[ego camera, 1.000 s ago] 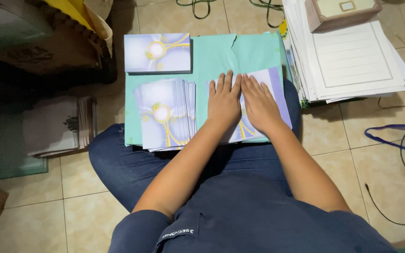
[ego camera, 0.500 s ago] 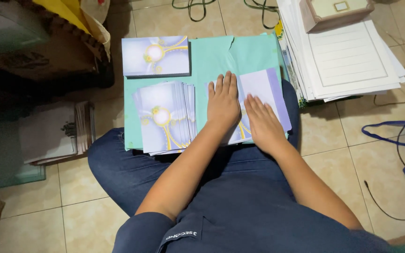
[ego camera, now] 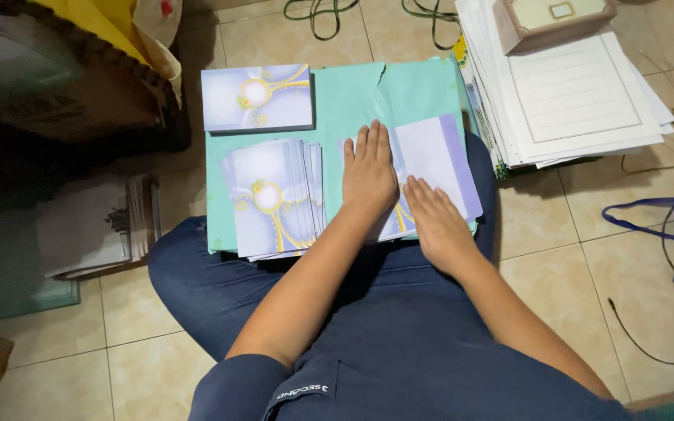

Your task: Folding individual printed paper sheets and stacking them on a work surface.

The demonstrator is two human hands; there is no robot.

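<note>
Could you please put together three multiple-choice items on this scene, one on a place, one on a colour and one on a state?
1. Where does the single lilac card lie?
A. at the far left corner of the teal board
B. on the white sheet pile
C. on the floor tiles

2. What colour is the board on the lap?
A. red
B. teal green
C. black

3. How are the person's hands set?
A. both raised in the air
B. one holding scissors
C. both pressed flat on the folded lilac card

Answers:
1 A, the card sits at the board's upper left, beyond the fanned card stack.
2 B, its bare surface shows teal green around the cards.
3 C, the left hand and right hand lie palm down on the folded lilac card, with nothing gripped.
</note>
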